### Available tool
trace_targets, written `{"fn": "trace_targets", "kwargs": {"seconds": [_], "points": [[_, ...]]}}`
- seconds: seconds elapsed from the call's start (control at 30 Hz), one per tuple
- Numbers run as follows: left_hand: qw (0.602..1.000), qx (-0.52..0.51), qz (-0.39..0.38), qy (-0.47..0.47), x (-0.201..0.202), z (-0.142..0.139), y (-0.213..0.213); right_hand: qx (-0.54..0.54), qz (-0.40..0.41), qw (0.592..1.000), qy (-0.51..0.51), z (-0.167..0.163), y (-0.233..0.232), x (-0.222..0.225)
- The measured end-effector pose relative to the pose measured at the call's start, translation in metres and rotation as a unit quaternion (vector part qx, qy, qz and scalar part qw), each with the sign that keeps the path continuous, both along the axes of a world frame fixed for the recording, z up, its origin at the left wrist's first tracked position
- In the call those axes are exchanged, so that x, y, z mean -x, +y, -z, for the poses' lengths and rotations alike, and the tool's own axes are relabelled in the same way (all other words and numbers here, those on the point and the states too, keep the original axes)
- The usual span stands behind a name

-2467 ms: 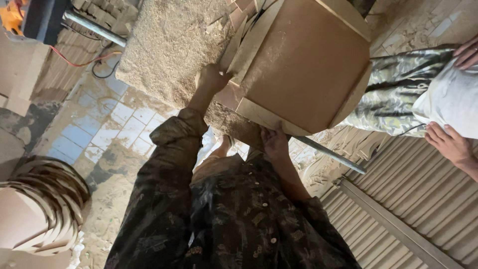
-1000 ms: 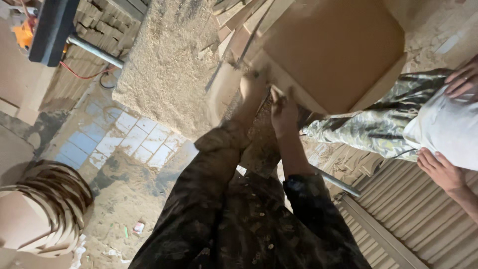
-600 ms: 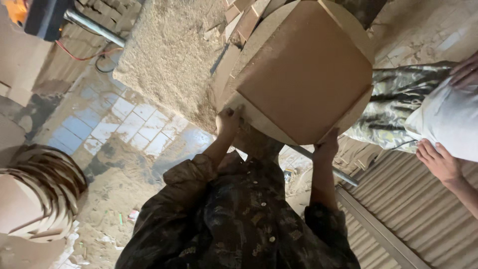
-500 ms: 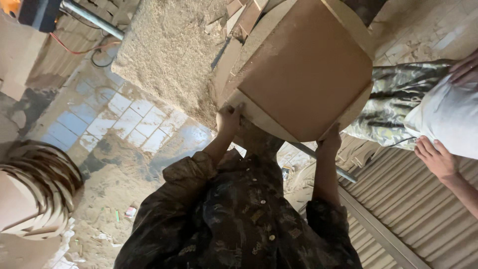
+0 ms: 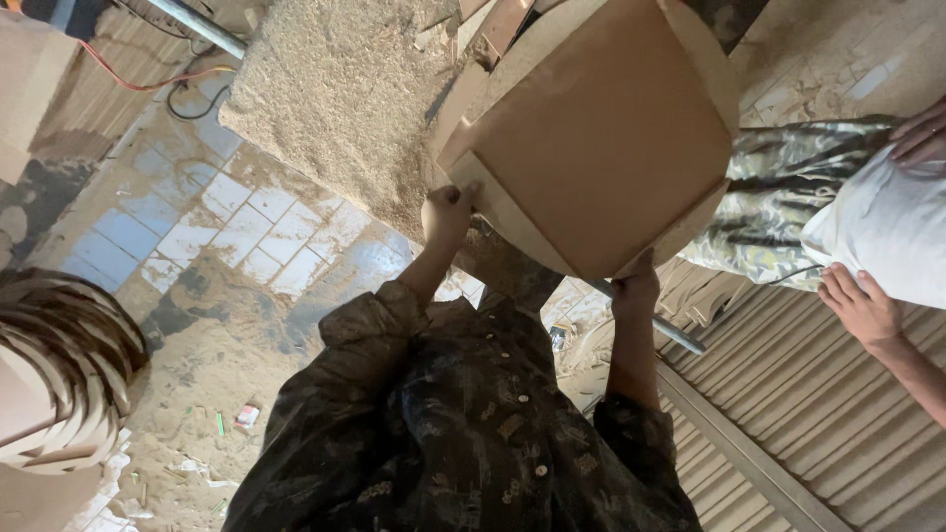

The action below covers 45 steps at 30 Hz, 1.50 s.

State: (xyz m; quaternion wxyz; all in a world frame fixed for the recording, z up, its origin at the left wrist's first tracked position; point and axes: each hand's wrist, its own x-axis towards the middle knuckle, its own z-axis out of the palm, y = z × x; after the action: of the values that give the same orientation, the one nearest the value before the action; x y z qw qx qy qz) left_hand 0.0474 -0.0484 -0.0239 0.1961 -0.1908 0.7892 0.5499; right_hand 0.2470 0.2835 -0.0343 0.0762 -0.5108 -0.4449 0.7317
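Clearly both of the wearer's hands are on the large square sheet of brown fibreboard (image 5: 603, 138), which rests on a pale round wooden panel (image 5: 690, 212) whose curved edge shows past the square's sides. The stack is held out in front of the body, above a heap of pale sawdust (image 5: 335, 99) and a dusty floor of blue and white tiles (image 5: 197, 212). The left hand (image 5: 448, 212) is clenched on the near left corner, fingers curled over the edge where the square meets the round panel. The right hand (image 5: 636, 291) grips the near lower corner from beneath, with only its back and wrist showing; the fingertips are hidden under the board.

The sheet looks stiff and flat, with no sag between the two grips, so it should carry as one rigid piece. Judging by its thickness, it is probably moderately heavy rather than light, and awkward mostly through its width. Its faces look smooth and dusty, so a flat palm could slip; the edges and corners are the surer hold, and two well-separated points on the near side would keep it from twisting. The thin corners could chip if knocked.

To the right, another person's hand (image 5: 862, 305) rests against a white sack (image 5: 887, 232), beside a camouflage-patterned trouser leg (image 5: 778, 192). A stack of curved cut wooden pieces (image 5: 69, 340) lies at the left.
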Motion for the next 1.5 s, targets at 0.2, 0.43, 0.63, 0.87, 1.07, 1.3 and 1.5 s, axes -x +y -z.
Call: {"fn": "trace_targets", "kwargs": {"seconds": [0.2, 0.43, 0.63, 0.87, 1.07, 1.3, 1.5], "points": [[0.999, 0.028, 0.022, -0.020, 0.014, 0.002, 0.000, -0.549, -0.418, 0.717, -0.095, -0.011, -0.009, -0.020], [0.999, -0.016, -0.025, -0.032, 0.008, 0.002, 0.009, -0.632, -0.463, 0.621, -0.029, -0.002, -0.027, -0.027], [0.993, 0.025, 0.056, 0.102, -0.013, 0.000, 0.019, 0.123, 0.033, 0.991, 0.051, 0.003, -0.036, -0.027], [1.000, -0.026, -0.005, 0.017, -0.023, -0.001, 0.026, -0.346, -0.355, 0.864, 0.091, 0.005, -0.053, -0.029], [0.998, 0.051, 0.030, 0.025, -0.003, -0.001, 0.034, -0.028, -0.197, 0.976, 0.083, -0.005, -0.070, -0.008], [0.997, 0.066, 0.024, 0.020, 0.049, -0.010, 0.060, 0.132, 0.037, 0.990, 0.015, -0.009, -0.060, 0.043], [0.992, 0.026, 0.005, 0.125, 0.088, -0.025, 0.089, 0.085, 0.020, 0.993, 0.082, -0.022, -0.042, 0.085]]}}
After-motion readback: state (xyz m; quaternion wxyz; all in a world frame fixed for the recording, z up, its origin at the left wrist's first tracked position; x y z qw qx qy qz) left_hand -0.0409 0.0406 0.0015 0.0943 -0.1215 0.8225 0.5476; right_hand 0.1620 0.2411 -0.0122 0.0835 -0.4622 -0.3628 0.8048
